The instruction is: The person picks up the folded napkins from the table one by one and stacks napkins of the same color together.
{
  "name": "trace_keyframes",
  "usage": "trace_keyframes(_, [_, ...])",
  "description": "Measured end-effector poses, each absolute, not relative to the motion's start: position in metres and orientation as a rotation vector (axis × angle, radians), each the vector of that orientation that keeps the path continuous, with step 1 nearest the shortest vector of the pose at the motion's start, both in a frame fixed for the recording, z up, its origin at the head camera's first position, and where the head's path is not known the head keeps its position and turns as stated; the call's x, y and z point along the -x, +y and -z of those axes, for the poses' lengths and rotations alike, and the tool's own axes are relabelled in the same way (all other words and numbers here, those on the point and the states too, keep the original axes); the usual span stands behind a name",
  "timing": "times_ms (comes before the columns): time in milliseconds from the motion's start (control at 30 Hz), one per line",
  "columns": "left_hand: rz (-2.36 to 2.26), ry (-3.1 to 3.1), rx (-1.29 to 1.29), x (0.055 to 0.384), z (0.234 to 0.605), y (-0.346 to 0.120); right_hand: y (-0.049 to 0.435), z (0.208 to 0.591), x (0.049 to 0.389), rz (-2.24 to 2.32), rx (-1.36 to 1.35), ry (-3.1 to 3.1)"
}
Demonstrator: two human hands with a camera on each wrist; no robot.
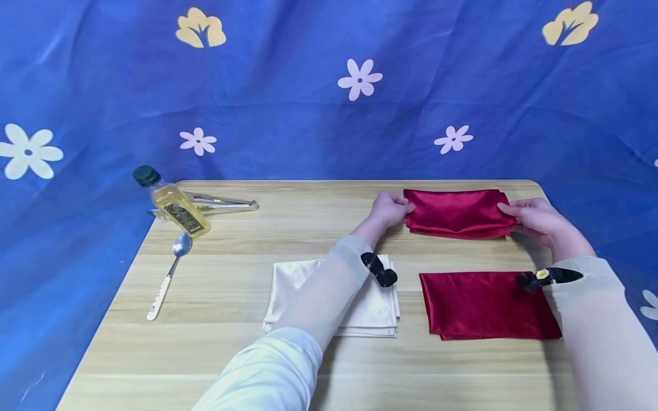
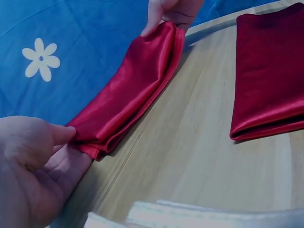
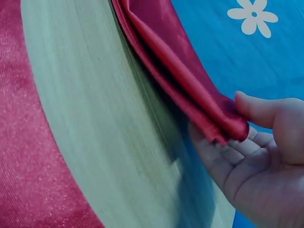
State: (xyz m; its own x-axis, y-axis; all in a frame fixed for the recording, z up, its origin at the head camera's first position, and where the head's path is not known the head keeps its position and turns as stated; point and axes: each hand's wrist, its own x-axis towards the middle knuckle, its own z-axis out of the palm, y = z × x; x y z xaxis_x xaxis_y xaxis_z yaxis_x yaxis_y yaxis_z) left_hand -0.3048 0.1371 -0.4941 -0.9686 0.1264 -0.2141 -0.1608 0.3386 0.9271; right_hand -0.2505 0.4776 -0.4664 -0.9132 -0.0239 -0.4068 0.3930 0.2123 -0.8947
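Note:
Both hands hold a folded red satin cloth (image 1: 454,214) at the back right of the table. The left hand (image 1: 389,210) pinches its left end, thumb on top and fingers beneath, as the left wrist view shows. At the opposite end the right hand (image 1: 537,220) pinches the layered edge between thumb and fingers (image 3: 244,159). The cloth sags slightly between them, close over the tabletop. Nearer the front lies a second folded red satin cloth (image 1: 483,305), below the right wrist. A folded white satin cloth (image 1: 360,305) lies under the left forearm, which partly hides it.
On the left of the wooden table (image 1: 226,285) are a bottle of yellow liquid (image 1: 180,208) with a dark green cap, metal tongs (image 1: 226,204) behind it and a spoon (image 1: 167,279) with a white handle. A blue flowered curtain (image 1: 288,85) hangs along the back edge.

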Motion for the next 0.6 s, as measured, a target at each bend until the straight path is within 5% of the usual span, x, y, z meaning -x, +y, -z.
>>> trace_keyframes(600, [-1.977, 2.130, 0.093, 0.281, 0.482, 0.127, 0.473, 0.454, 0.223, 1.981, -0.485, 2.169])
